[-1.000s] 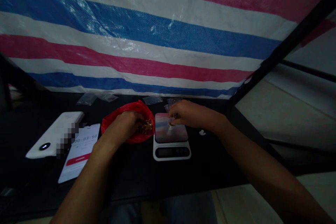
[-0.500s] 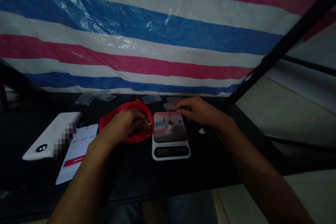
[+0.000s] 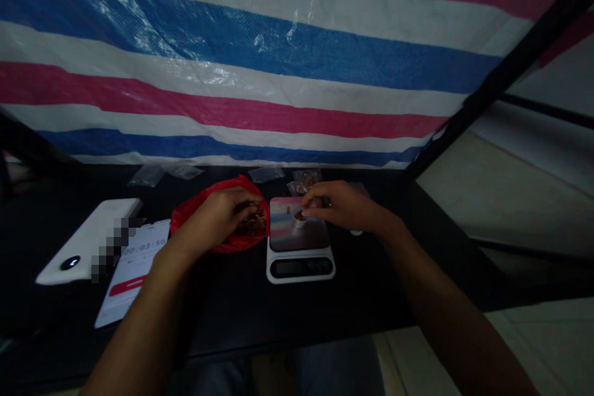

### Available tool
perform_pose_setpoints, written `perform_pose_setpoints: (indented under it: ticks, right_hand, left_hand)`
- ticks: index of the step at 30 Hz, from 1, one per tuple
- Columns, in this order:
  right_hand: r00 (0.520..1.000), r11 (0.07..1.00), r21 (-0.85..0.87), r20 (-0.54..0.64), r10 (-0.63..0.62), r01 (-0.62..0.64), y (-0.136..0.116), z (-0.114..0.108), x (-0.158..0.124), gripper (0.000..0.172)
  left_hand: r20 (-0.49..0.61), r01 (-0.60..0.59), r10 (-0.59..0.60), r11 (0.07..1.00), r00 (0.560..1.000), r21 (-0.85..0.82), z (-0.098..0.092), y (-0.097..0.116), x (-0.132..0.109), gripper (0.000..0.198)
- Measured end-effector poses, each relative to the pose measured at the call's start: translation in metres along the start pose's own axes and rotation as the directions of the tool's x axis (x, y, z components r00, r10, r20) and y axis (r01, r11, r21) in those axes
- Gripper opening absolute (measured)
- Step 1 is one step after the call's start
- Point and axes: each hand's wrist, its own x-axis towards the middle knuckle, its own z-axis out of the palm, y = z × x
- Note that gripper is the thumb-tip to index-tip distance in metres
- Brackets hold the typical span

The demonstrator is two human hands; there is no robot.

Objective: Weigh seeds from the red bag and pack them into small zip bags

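My left hand point(image 3: 221, 215) reaches into a red plastic bag point(image 3: 195, 213) of small brown pieces point(image 3: 255, 221), fingers curled among them. A small white kitchen scale point(image 3: 299, 247) stands just right of the bag, and a little white cup point(image 3: 299, 218) with brown bits sits on its shiny platform. My right hand point(image 3: 336, 205) hovers over the platform with fingertips pinched at the cup's rim. What the pinch holds is too small to make out.
Small clear bags point(image 3: 306, 180), some filled, lie behind the scale, with more empty ones point(image 3: 148, 174) at the back left. A phone point(image 3: 134, 269) showing a timer and a white power bank point(image 3: 86, 249) lie at the left. A striped tarp point(image 3: 278, 62) hangs behind the black table point(image 3: 241, 309).
My right hand drew back from the cup toward the filled bags behind the scale, then came forward to the cup's rim again. My left hand stayed in the red bag.
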Motion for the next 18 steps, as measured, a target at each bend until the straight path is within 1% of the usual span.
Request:
perform_pose_setpoints:
  ticks: [2,5,6,8,10,13,15,18]
  right_hand:
    - [1.000,1.000,0.005,-0.004,-0.011,0.011,0.002,0.001,0.002,0.015]
    - [0.998,0.999,-0.037,-0.065,0.012,-0.015,0.014,0.006,0.006,0.017]
    - [0.998,0.998,-0.058,-0.062,0.022,-0.026,0.018,0.008,0.007,0.017]
    - [0.999,0.996,-0.078,-0.011,0.037,-0.038,0.025,0.013,0.009,0.016]
    - [0.999,0.996,-0.081,0.030,0.037,-0.034,0.028,0.017,0.010,0.017]
    - [0.999,0.995,-0.100,0.042,0.023,-0.019,0.031,0.020,0.011,0.020]
    - [0.999,0.997,-0.069,0.022,0.027,-0.026,0.034,0.018,0.009,0.019]
    - [0.996,0.996,0.083,-0.081,0.041,-0.035,0.041,0.016,0.005,0.016]
  left_hand:
    - [-0.008,0.012,-0.013,1.000,1.000,-0.023,-0.001,0.003,0.000,0.027]
    - [-0.023,0.005,-0.007,0.995,1.000,-0.097,-0.002,0.016,0.003,0.028]
    - [-0.019,-0.008,0.006,0.993,1.000,-0.120,-0.002,0.022,0.005,0.028]
    - [0.008,-0.052,0.053,0.989,0.999,-0.140,-0.001,0.037,0.012,0.027]
    - [0.049,-0.125,0.132,0.985,0.990,-0.121,0.002,0.052,0.022,0.026]
    - [0.119,-0.237,0.243,0.970,0.963,-0.059,0.007,0.069,0.035,0.027]
    - [0.163,-0.269,0.268,0.963,0.950,-0.013,0.012,0.075,0.041,0.027]
    - [0.213,-0.262,0.245,0.963,0.946,0.058,0.017,0.078,0.047,0.027]
